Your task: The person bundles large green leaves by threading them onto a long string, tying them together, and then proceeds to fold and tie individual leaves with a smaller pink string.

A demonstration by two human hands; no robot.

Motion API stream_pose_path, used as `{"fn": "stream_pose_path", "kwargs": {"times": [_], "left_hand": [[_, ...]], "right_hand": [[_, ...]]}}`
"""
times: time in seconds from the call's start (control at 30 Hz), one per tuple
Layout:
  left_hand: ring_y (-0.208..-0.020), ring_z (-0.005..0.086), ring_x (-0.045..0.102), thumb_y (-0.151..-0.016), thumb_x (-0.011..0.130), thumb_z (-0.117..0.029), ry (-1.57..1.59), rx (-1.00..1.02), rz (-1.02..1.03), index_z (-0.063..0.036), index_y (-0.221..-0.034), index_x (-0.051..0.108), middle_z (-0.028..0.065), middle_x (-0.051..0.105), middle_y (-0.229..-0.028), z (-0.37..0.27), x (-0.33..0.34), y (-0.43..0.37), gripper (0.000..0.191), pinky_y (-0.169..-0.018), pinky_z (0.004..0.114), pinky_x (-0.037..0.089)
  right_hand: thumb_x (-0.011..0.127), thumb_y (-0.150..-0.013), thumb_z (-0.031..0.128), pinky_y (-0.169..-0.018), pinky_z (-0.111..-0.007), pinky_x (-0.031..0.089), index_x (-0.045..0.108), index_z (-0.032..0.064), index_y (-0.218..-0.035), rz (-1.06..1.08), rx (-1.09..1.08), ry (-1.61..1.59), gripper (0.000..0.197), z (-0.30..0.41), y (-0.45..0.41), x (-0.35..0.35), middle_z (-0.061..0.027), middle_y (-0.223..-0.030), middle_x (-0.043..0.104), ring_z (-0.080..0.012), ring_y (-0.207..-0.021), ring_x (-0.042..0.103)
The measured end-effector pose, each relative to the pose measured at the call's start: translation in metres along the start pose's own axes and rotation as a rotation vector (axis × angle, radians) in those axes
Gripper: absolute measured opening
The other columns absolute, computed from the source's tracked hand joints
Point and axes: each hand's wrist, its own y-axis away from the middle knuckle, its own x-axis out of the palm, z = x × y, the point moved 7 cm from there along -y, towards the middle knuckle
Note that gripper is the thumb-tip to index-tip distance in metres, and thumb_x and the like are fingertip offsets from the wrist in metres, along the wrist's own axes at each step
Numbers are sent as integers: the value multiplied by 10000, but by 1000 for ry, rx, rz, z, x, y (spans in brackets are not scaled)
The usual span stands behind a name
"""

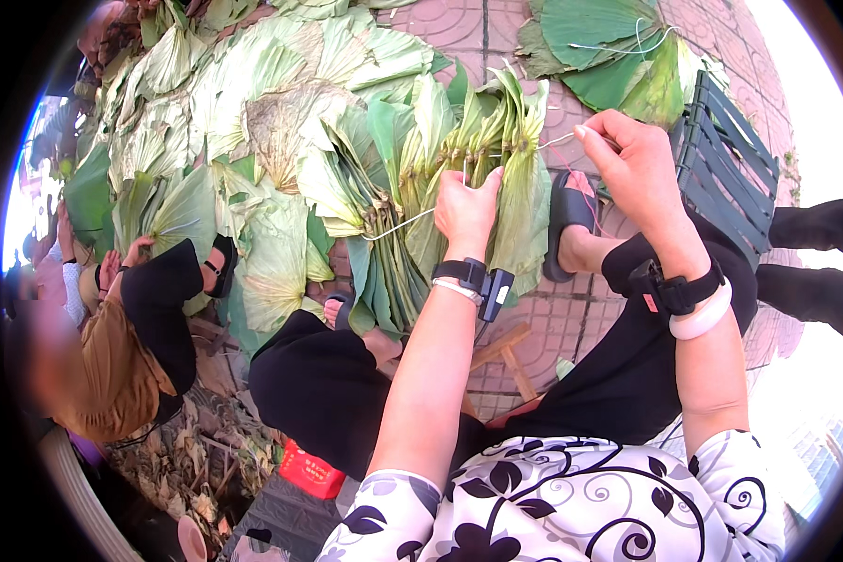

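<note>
My left hand (467,214) grips the gathered stem ends of several folded lotus leaves (523,126), thumb and forefinger on either side of them. A white cord (400,226) runs from a folded leaf bundle (376,218) on the left to this hand and shows again above its fingers. My right hand (629,161) is raised to the right of the leaves. Its thumb and forefinger pinch the end of a white cord (556,140) that comes out of the gathered leaves. A thin pink string (590,204) hangs below that hand.
Flattened lotus leaves (253,77) cover the paving on the left. A tied leaf bundle (618,63) lies at upper right beside a dark strap-woven seat (727,161). Another person (119,344) sits at left, hands on leaves. A red packet (311,471) lies near my left leg.
</note>
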Motion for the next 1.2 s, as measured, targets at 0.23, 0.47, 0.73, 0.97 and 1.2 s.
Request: {"fn": "stream_pose_path", "kwargs": {"times": [0.23, 0.47, 0.73, 0.97, 1.2], "left_hand": [[-878, 354, 623, -708, 772, -400, -100, 100, -44, -11, -982, 572, 175, 653, -932, 5, 7, -2, 517, -793, 450, 459], [-916, 361, 619, -705, 750, -491, -67, 119, -59, -6, -1039, 565, 193, 649, -962, -7, 2, 8, 618, -794, 454, 463], [-980, 367, 604, -691, 746, -519, -75, 175, -31, 31, -1109, 536, 221, 622, -1056, -24, 1, 23, 722, -842, 449, 460], [-956, 365, 602, -698, 755, -425, -102, 239, -69, 18, -1093, 527, 206, 618, -1030, -32, 9, 27, 636, -832, 452, 455], [-955, 332, 591, -759, 718, -300, -113, 193, -144, -18, -1055, 505, 169, 605, -989, -15, 12, 14, 461, -843, 442, 429]], "right_hand": [[653, -827, 195, -524, -335, 435, 634, 15, -795, 9, -6, 9, 183, 3, -1, 1, -127, -595, 582, -268, -513, 544], [650, -828, 195, -527, -341, 443, 637, 17, -795, -8, -19, -5, 182, 1, -1, 0, -135, -611, 596, -284, -533, 570], [648, -827, 198, -526, -334, 446, 643, 15, -808, -24, -10, -6, 184, 5, -1, -2, -137, -618, 603, -267, -529, 577], [640, -838, 198, -520, -309, 450, 648, 16, -808, -9, -20, 24, 185, 3, -1, -1, -111, -599, 608, -201, -507, 582], [632, -847, 205, -498, -309, 444, 647, 22, -803, -7, 27, -15, 189, 2, -1, -2, -104, -573, 597, -200, -467, 574]]}}
